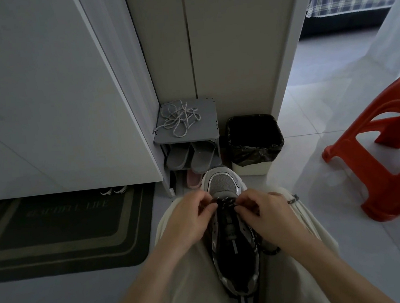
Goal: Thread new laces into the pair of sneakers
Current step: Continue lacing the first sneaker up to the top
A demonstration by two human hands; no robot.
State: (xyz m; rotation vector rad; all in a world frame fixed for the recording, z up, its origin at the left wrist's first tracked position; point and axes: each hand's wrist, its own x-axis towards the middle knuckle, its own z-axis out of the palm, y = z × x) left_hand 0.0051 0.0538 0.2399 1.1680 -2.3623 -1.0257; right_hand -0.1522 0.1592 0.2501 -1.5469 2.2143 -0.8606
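Sitting with the grey-and-silver sneaker [234,249] wedged between the knees, toe pointing away and heel toward the body. Both hands are up at the sneaker's front eyelets. The left hand [190,219] pinches the dark speckled lace [224,201] on the sneaker's left side and the right hand [267,218] pinches it on the right, fingers curled in tight on both. One loose stretch of that lace trails off to the right of the sneaker over the cream trouser leg [307,226] (another bit peeks out under the right wrist).

Just past the sneaker's toe sits a small grey shoe rack [209,116], with a tangle of pale laces [179,119] on top and grey slippers [189,157] on the shelf below. A pink slipper [193,178] lies on the floor between the rack and the toe. Ahead-right of the sneaker there's a bin [251,168] with a black liner, and further right a red plastic stool [383,159]. Well off to the sneaker's left lies a dark doormat [63,233].
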